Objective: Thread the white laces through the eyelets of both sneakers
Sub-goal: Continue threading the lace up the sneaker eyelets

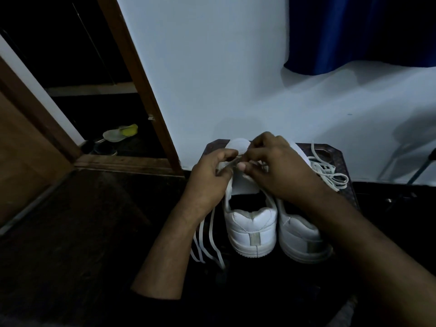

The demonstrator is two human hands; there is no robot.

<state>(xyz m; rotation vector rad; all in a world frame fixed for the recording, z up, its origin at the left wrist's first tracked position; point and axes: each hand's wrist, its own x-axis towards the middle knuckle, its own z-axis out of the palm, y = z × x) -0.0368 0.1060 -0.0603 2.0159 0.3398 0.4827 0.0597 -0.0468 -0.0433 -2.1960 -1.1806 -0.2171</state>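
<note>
— How far along is the lacing?

— Early, I'd judge. At frame centre the left hand [210, 175] and right hand [278, 166] both pinch a white lace [213, 241] over the left sneaker [251, 230]; its long ends hang at lower centre.

— And the other shoe?

— The right sneaker [299, 239] stands touching the first. Its eyelets are hidden by the arm, but a second lace [330, 172] lies piled loose at centre right, so it seems untouched.

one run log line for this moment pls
step: lacing left sneaker | left hand: pinching lace | right hand: pinching at eyelets | right sneaker: waiting | spare lace: loose
</note>
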